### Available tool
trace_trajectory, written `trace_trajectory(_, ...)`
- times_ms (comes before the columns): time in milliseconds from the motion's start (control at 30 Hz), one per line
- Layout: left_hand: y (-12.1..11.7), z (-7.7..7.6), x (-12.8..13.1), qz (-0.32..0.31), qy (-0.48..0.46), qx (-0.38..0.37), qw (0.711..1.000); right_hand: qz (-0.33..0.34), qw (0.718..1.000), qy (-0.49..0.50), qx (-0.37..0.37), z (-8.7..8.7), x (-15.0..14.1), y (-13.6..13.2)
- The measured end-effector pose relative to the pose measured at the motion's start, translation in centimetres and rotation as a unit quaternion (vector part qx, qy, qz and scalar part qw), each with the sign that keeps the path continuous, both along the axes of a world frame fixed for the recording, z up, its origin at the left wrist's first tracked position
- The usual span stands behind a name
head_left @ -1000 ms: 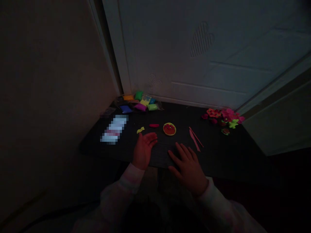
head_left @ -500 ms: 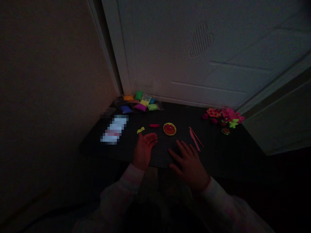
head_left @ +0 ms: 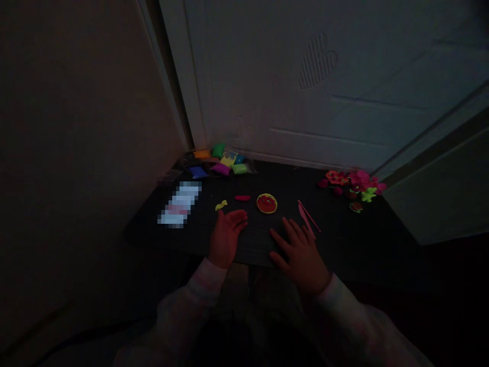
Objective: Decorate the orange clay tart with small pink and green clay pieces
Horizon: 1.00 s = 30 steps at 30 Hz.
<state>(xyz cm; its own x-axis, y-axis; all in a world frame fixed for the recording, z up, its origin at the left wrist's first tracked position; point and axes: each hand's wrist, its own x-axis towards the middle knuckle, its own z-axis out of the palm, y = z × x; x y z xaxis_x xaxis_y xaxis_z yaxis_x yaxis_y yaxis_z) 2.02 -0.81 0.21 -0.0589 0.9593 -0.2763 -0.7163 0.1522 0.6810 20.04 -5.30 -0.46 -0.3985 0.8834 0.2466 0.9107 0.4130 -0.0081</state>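
A dark counter [head_left: 351,237] against a pale door [head_left: 263,76], in dim light.
Both hands are unclenched, grasping nothing: the left hand [head_left: 225,237], palm exposed, is just short of a yellow piece [head_left: 221,205]; the right hand [head_left: 301,260], palm down, fingers spread, is beside a pink knife [head_left: 304,218] and stick [head_left: 312,219]. Ahead, between them, lie a red roll [head_left: 242,198] and a yellow-rimmed disc [head_left: 267,206]; farther out, coloured packets [head_left: 220,169] back left, flowers [head_left: 361,179] back right.

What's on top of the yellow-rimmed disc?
The yellow-rimmed disc has red pieces on its far part; its near part shows bare orange-brown. Whatever lies beneath those pieces, and beneath the disc, cannot be seen.
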Motion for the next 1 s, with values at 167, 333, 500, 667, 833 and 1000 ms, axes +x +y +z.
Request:
trace_trajectory(167, -0.14, 0.23, -0.03, -0.003, -0.005, 0.000, 1.000, -0.008, 1.000, -0.002, -0.004, 0.17, -0.16, 0.00)
trace_trajectory(333, -0.14, 0.28, -0.03, -0.002, -0.012, 0.001, 1.000, 0.022, 1.000, -0.006, -0.019, 0.19, -0.14, 0.10)
trace_trajectory(500, -0.06, 0.15, -0.02, -0.003, -0.015, 0.004, 1.000, 0.003, 1.000, -0.005, -0.014, 0.05, 0.02, 0.44)
trace_trajectory(667, -0.02, 0.21, -0.04, -0.004, -0.015, 0.000, 1.000, -0.008, 1.000, -0.004, -0.010, 0.04, 0.19, 0.69)
trace_trajectory(833, 0.04, 0.27, -0.07, -0.006, -0.015, -0.005, 1.000, 0.016, 1.000, -0.009, -0.018, 0.10, 0.25, 0.74)
trace_trajectory(1000, 0.04, 0.24, -0.10, -0.010, -0.016, -0.006, 1.000, 0.000, 1.000, -0.010, -0.011, 0.12, 0.25, 0.73)
